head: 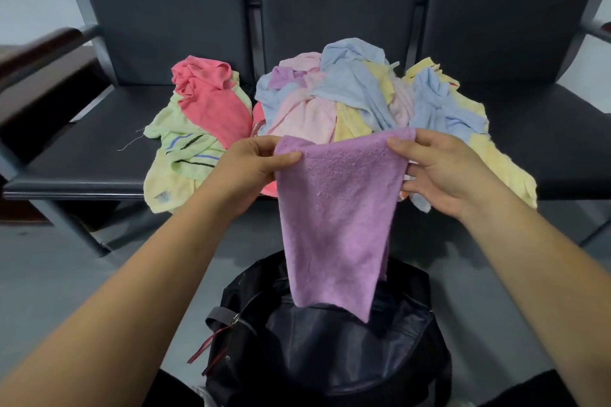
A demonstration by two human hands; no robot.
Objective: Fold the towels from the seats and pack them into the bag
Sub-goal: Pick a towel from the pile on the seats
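Note:
A purple towel [334,218] hangs in front of me, doubled over lengthwise. My left hand [254,165] pinches its top left corner and my right hand [439,168] pinches its top right corner. Its lower end dangles over the black bag [330,350], which stands on the floor right below with its mouth open. Behind the towel, a heap of crumpled towels [347,96] in blue, pink, yellow and purple lies on the middle seat. A red towel [211,99] lies on green and yellow ones [178,149] on the left seat.
A row of dark padded seats [99,139] with high backs runs across the view. A brown wooden armrest [39,49] juts out at the left. More yellow and blue towels [463,119] spill over the right seat's front edge. Grey floor surrounds the bag.

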